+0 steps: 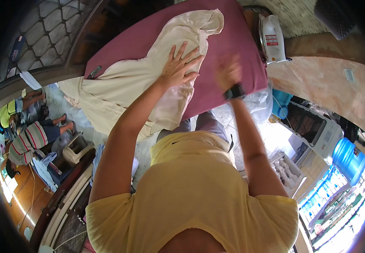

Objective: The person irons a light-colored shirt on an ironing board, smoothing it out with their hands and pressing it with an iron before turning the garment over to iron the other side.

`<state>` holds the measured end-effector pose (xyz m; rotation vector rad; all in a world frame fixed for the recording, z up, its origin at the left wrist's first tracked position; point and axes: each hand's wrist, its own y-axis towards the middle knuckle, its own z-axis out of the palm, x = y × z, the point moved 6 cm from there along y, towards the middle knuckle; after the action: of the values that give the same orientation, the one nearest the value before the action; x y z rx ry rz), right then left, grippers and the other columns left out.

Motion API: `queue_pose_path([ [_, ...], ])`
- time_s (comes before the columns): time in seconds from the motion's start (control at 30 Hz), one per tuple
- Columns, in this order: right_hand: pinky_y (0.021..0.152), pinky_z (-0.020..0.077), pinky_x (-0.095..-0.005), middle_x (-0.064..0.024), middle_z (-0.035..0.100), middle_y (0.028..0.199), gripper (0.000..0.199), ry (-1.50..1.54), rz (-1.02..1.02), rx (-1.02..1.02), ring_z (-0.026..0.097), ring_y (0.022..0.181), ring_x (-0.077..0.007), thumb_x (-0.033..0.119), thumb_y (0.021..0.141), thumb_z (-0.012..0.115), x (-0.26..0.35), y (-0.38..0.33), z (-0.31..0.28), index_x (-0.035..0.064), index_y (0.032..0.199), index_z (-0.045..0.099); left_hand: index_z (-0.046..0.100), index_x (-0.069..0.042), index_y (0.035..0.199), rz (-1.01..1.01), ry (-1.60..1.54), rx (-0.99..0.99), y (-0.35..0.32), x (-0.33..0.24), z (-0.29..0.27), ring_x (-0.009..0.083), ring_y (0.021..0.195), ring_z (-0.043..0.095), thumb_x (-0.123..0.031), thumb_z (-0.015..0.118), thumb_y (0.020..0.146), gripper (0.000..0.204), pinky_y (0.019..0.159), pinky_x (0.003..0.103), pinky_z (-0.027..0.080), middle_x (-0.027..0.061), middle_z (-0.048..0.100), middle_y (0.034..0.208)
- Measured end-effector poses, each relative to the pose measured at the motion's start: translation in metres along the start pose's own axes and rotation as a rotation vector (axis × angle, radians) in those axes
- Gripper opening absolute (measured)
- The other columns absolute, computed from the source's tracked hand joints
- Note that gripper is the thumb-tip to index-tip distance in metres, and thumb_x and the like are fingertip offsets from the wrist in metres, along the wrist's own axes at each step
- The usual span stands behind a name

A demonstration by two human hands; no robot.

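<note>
Yellow cotton T-shirt [191, 194], worn by the person at work, fills the bottom of the head view, and both bare forearms reach up from it toward a padded ironing surface covered in maroon cloth [229, 46]. On that surface lies a cream-coloured, lightweight garment [127, 80], its upper part spread across the maroon cover and its lower part hanging off the near edge toward the floor. Of the two hands, the left hand [180, 67] lies open and flat on the garment, fingers splayed, pinning the fabric near a folded edge. The right hand [228, 72], with a dark band at the wrist, is blurred in motion just beside the garment's right edge, over bare maroon cloth; whether it is open or closed cannot be told.

A white electric iron [272, 39] stands on end at the far right corner of the ironing surface, well apart from both hands. A blue water jug [348, 159] stands off to the lower right, and other people sit at the left edge of the view.

The step in hand appears to be smoothing and arranging the garment by hand, with the iron not in use. The next move seems to call for the fabric to lie flat and free of creases under the left palm, and for the right hand to cross well over to the iron.
</note>
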<state>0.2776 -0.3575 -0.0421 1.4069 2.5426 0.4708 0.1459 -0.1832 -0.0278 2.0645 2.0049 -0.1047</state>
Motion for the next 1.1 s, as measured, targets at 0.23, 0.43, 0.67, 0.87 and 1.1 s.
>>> queue_pose_path([
  [0.23,0.104,0.0374,-0.0515,-0.0275,0.056,0.13,0.091,0.108,0.527,0.363,0.049,0.126,-0.0419,0.078,0.084,0.041,-0.168,0.202,0.028,0.0012,0.132,0.052,0.035,-0.027,0.149,-0.013,-0.042,0.009,0.005,0.001,0.004,0.0331,0.149,0.007,-0.061,0.055,0.087,0.074,0.119,0.056,0.006,0.0003,0.023,0.16],
  [0.43,0.073,0.0546,-0.0437,-0.0199,0.069,0.088,0.087,0.34,0.258,0.402,0.069,0.082,-0.0353,0.078,0.078,0.054,-0.215,0.22,0.028,-0.002,0.11,0.064,0.057,-0.015,0.131,-0.19,-0.488,-0.397,0.012,0.043,-0.049,0.0285,0.137,0.039,-0.031,0.058,0.096,0.039,0.114,0.043,0.026,0.0061,0.051,0.142],
  [0.67,0.047,0.0495,-0.0335,-0.0054,0.058,0.056,0.051,0.963,0.069,0.753,0.059,0.048,-0.0173,0.049,0.088,0.066,0.001,0.134,-0.117,0.0012,0.106,0.067,0.063,-0.004,0.116,-0.544,-0.786,-0.515,0.023,0.177,-0.077,0.0193,0.103,0.064,-0.013,0.055,0.096,0.022,0.093,0.029,0.047,0.0093,0.068,0.114],
  [0.87,0.065,0.0541,-0.0445,-0.0228,0.067,0.075,0.056,1.011,-0.156,0.452,0.068,0.073,-0.0387,0.056,0.086,0.064,0.17,0.058,-0.077,0.0007,0.092,0.07,0.061,-0.005,0.12,-0.653,-1.031,-0.24,0.08,0.219,-0.068,0.0175,0.099,0.065,-0.007,0.047,0.098,0.027,0.091,0.03,0.049,0.009,0.069,0.115],
  [1.1,0.075,0.0525,-0.0502,-0.0283,0.066,0.083,0.059,0.787,0.046,0.641,0.066,0.083,-0.0446,0.055,0.088,0.059,0.149,0.006,-0.079,-0.0037,0.091,0.068,0.065,-0.006,0.116,-0.476,-0.63,-0.072,0.115,0.184,-0.008,0.0225,0.098,0.066,-0.031,0.07,0.086,0.039,0.089,0.033,0.051,0.0116,0.07,0.109],
])
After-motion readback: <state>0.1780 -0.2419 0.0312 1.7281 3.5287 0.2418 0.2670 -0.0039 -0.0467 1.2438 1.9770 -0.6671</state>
